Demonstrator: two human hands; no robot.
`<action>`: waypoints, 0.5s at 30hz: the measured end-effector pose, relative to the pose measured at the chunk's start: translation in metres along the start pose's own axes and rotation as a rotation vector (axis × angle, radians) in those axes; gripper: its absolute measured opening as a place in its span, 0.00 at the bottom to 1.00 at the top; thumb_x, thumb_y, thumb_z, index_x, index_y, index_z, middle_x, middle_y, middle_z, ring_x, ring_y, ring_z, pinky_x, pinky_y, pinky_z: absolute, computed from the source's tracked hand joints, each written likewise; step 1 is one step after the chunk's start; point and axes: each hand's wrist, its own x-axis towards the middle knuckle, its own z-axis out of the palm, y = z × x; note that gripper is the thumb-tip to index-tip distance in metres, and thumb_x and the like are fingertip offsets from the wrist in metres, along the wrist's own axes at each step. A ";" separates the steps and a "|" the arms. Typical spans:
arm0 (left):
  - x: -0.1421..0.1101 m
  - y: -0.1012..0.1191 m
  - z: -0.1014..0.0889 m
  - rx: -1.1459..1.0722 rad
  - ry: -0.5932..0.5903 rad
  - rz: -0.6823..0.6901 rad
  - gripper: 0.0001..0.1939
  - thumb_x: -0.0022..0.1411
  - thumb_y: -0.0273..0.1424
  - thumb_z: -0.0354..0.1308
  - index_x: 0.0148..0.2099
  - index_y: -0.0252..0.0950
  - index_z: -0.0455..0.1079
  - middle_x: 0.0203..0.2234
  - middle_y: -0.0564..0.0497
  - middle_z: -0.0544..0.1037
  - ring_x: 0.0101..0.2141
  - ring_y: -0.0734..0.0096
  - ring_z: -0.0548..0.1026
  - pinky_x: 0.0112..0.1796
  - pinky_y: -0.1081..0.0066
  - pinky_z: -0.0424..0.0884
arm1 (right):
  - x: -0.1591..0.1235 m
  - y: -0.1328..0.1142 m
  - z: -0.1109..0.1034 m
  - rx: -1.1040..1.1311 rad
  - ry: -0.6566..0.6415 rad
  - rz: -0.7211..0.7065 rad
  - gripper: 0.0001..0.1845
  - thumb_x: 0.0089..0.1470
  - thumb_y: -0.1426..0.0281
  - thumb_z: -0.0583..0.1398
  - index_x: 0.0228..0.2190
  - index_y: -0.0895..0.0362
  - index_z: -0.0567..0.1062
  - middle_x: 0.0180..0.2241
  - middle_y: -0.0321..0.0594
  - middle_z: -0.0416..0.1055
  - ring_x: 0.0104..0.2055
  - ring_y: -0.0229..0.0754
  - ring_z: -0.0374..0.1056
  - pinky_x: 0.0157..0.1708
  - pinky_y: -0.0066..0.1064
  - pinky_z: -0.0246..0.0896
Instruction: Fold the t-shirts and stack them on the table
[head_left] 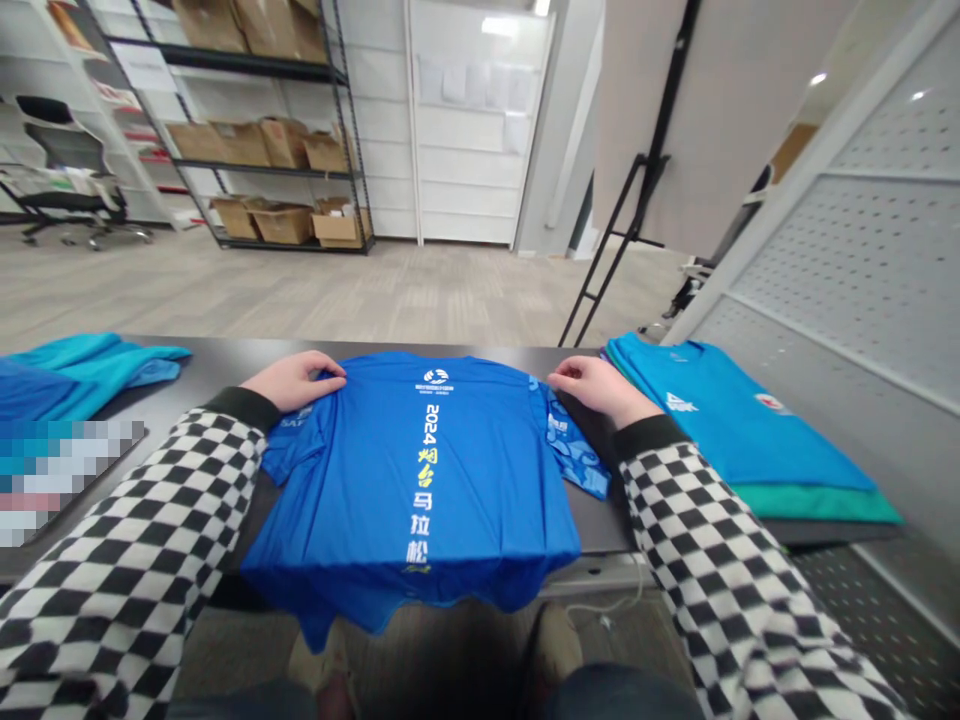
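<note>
A blue T-shirt (487, 470) lies spread on the dark table, its printed side up and its collar at the far side. White and yellow lettering runs down its middle, and its lower hem hangs over the near edge. My left hand (296, 382) is closed in a pinch on the left shoulder of the shirt. Over on the other side, my right hand (600, 388) pinches at the top of the patterned right sleeve (574, 450); its fingertips partly hide the cloth there.
Folded blue and green shirts (750, 420) are stacked at the right, beside a perforated partition (885, 250). At the left lie crumpled blue garments (90, 375) and a blurred-out flat object (67, 475). The dark table (217, 365) ends close to my body. Shelves with cardboard boxes (281, 222) stand behind.
</note>
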 end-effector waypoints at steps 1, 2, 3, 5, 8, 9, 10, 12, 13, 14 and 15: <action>0.000 -0.004 -0.001 -0.002 0.006 -0.004 0.34 0.58 0.65 0.62 0.47 0.43 0.86 0.51 0.45 0.88 0.55 0.49 0.83 0.65 0.59 0.73 | -0.003 0.000 -0.003 -0.025 -0.053 0.011 0.18 0.63 0.52 0.69 0.36 0.55 0.85 0.33 0.42 0.84 0.34 0.45 0.76 0.33 0.34 0.67; 0.000 -0.008 -0.002 -0.003 0.012 -0.014 0.35 0.57 0.66 0.62 0.47 0.43 0.86 0.51 0.45 0.88 0.55 0.48 0.83 0.65 0.59 0.73 | -0.007 0.000 -0.005 -0.045 -0.107 0.018 0.21 0.61 0.48 0.70 0.34 0.54 0.84 0.31 0.41 0.82 0.32 0.45 0.74 0.31 0.34 0.64; 0.000 -0.012 -0.003 0.000 0.019 -0.031 0.36 0.55 0.67 0.63 0.47 0.43 0.86 0.51 0.44 0.88 0.56 0.47 0.83 0.65 0.58 0.73 | -0.010 -0.001 -0.005 -0.060 -0.151 0.016 0.23 0.59 0.46 0.71 0.33 0.54 0.83 0.30 0.40 0.82 0.31 0.45 0.73 0.30 0.34 0.62; 0.000 -0.017 -0.005 0.010 0.031 -0.076 0.38 0.53 0.69 0.63 0.47 0.43 0.86 0.52 0.43 0.88 0.57 0.46 0.82 0.65 0.58 0.73 | -0.015 -0.006 -0.002 -0.063 -0.185 -0.024 0.23 0.57 0.46 0.73 0.32 0.53 0.82 0.31 0.40 0.81 0.32 0.45 0.74 0.31 0.34 0.63; 0.001 -0.020 -0.007 0.030 0.018 -0.104 0.42 0.53 0.71 0.62 0.50 0.40 0.85 0.53 0.43 0.87 0.57 0.47 0.81 0.66 0.56 0.72 | -0.021 -0.021 0.004 -0.025 -0.133 -0.159 0.20 0.57 0.49 0.72 0.33 0.53 0.82 0.35 0.41 0.82 0.37 0.47 0.75 0.36 0.35 0.65; 0.001 -0.020 -0.007 0.036 0.009 -0.099 0.44 0.55 0.71 0.62 0.52 0.38 0.85 0.54 0.43 0.87 0.57 0.48 0.81 0.67 0.55 0.71 | -0.023 -0.027 0.005 0.005 -0.116 -0.204 0.20 0.57 0.50 0.72 0.34 0.53 0.82 0.36 0.42 0.81 0.38 0.47 0.75 0.38 0.35 0.66; 0.001 -0.020 -0.007 0.040 0.000 -0.090 0.45 0.56 0.72 0.61 0.53 0.36 0.84 0.55 0.42 0.87 0.57 0.48 0.80 0.67 0.54 0.70 | -0.026 -0.034 0.006 0.045 -0.119 -0.235 0.20 0.58 0.49 0.71 0.35 0.54 0.83 0.36 0.42 0.81 0.38 0.47 0.74 0.38 0.35 0.66; 0.001 -0.020 -0.006 0.048 -0.009 -0.082 0.46 0.58 0.71 0.60 0.55 0.34 0.83 0.55 0.41 0.87 0.57 0.49 0.79 0.68 0.52 0.69 | -0.033 -0.048 0.006 0.135 -0.188 -0.256 0.23 0.62 0.46 0.68 0.36 0.54 0.83 0.34 0.40 0.79 0.36 0.45 0.73 0.38 0.34 0.65; 0.002 -0.020 -0.005 0.054 -0.011 -0.084 0.46 0.59 0.71 0.60 0.55 0.34 0.83 0.55 0.41 0.86 0.57 0.49 0.79 0.68 0.52 0.69 | -0.037 -0.053 0.007 0.166 -0.248 -0.253 0.25 0.63 0.44 0.66 0.36 0.54 0.83 0.32 0.38 0.79 0.35 0.44 0.72 0.36 0.34 0.64; 0.002 -0.020 -0.004 0.060 -0.010 -0.089 0.45 0.59 0.71 0.60 0.55 0.34 0.83 0.55 0.42 0.86 0.57 0.49 0.79 0.68 0.53 0.69 | -0.039 -0.058 0.008 0.178 -0.305 -0.247 0.26 0.64 0.43 0.65 0.35 0.54 0.83 0.30 0.37 0.78 0.33 0.43 0.70 0.35 0.33 0.62; 0.002 -0.020 -0.004 0.067 -0.009 -0.097 0.45 0.59 0.70 0.59 0.54 0.34 0.83 0.55 0.42 0.86 0.57 0.49 0.79 0.67 0.53 0.69 | -0.041 -0.061 0.010 0.170 -0.350 -0.243 0.27 0.64 0.41 0.65 0.35 0.53 0.83 0.29 0.36 0.77 0.31 0.42 0.69 0.33 0.33 0.61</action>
